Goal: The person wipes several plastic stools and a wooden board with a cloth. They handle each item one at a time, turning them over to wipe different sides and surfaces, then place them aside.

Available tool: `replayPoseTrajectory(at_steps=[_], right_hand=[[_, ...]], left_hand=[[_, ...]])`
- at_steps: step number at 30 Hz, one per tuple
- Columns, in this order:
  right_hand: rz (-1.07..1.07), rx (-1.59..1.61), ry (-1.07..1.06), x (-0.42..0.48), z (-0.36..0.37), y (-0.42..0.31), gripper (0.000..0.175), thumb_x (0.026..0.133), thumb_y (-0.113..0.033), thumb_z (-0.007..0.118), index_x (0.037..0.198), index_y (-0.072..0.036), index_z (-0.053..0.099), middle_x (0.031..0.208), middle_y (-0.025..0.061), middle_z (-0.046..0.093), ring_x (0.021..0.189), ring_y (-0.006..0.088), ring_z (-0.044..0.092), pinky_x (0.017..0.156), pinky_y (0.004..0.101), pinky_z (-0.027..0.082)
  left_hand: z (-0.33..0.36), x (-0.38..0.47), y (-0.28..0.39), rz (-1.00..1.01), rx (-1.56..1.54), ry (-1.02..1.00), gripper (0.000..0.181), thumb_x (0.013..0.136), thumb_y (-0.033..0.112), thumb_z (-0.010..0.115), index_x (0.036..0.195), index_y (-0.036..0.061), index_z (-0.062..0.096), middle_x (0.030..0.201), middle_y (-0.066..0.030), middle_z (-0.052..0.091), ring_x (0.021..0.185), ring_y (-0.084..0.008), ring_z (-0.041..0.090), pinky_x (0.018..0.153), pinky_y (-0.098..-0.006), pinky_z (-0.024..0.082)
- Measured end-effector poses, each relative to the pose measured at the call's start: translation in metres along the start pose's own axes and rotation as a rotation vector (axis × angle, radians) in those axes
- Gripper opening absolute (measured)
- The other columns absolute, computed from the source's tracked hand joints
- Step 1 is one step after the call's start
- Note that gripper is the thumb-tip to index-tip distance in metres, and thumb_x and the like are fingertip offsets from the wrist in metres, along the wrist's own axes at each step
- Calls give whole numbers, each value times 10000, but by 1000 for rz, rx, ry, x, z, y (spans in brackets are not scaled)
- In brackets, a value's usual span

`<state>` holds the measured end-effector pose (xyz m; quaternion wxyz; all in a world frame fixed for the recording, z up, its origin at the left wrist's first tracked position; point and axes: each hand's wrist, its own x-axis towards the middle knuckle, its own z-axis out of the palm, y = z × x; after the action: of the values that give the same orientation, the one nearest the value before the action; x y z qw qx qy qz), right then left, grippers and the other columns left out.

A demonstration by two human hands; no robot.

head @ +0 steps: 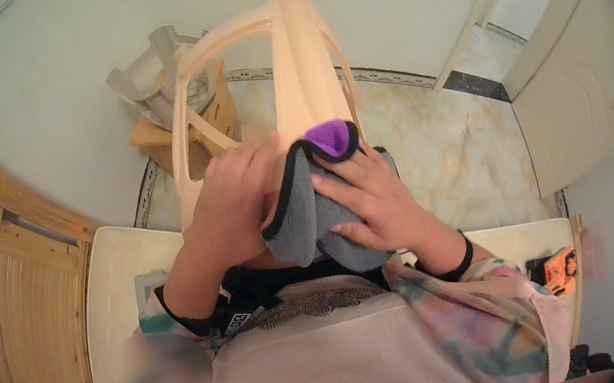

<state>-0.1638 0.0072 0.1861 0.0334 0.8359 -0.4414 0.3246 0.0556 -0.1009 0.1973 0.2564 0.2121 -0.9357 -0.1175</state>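
Note:
An upturned or tilted beige plastic stool (299,71) stands close in front of me, its legs pointing away from my body. On its near side my left hand (235,197) grips the stool, fingers slightly blurred. My right hand (372,199) holds a grey cloth (291,221) with black edging against the stool; a folded-over corner shows its purple reverse. The cloth hides part of the stool and some of my right fingertips.
A grey plastic stool (157,76) rests upside down on a small wooden cabinet (151,135) at the wall. Behind me lies a cream mattress (109,285), with an orange object (561,271) on its right. A wooden headboard (37,291) is left; a pale door (577,61) stands right.

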Motion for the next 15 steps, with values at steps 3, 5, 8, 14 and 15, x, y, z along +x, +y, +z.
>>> replayPoseTrajectory(at_steps=[3, 5, 8, 14, 15], right_hand=[[24, 197, -35, 13, -6, 23, 540, 888, -266, 591, 1371, -50, 481, 1385, 192, 474, 1326, 394, 396, 1124, 519, 252], [142, 272, -5, 20, -6, 40, 488, 936, -257, 541, 1363, -31, 475, 1385, 206, 473, 1333, 391, 392, 1125, 493, 266], [276, 266, 76, 35, -4, 76, 451, 974, -256, 501, 1348, -5, 470, 1384, 223, 473, 1333, 382, 400, 1119, 448, 296], [497, 101, 203, 81, -8, 184, 427, 966, -270, 485, 1296, -1, 514, 1344, 237, 509, 1253, 378, 486, 1053, 409, 383], [546, 114, 185, 89, -13, 204, 422, 964, -275, 479, 1285, -4, 526, 1323, 243, 524, 1232, 383, 501, 1036, 418, 397]], left_hand=[[7, 11, 1, 25, -46, 73, 688, 696, 209, 653, 1316, -30, 475, 1023, -210, 547, 967, -398, 526, 858, -469, 404], [10, 17, 4, 22, -51, 50, 658, 710, 238, 652, 1281, -51, 500, 998, -218, 552, 946, -396, 531, 846, -463, 410], [13, 21, 14, 75, -5, 16, 596, 772, 304, 648, 1210, -78, 517, 1041, -236, 545, 943, -390, 519, 834, -455, 405], [12, 18, 37, 102, -48, -63, 715, 812, 360, 637, 1329, -98, 450, 1099, -229, 556, 945, -373, 520, 874, -454, 392], [12, 18, 40, 132, -26, -62, 718, 812, 363, 639, 1329, -98, 450, 1100, -227, 556, 949, -371, 522, 877, -454, 392]])
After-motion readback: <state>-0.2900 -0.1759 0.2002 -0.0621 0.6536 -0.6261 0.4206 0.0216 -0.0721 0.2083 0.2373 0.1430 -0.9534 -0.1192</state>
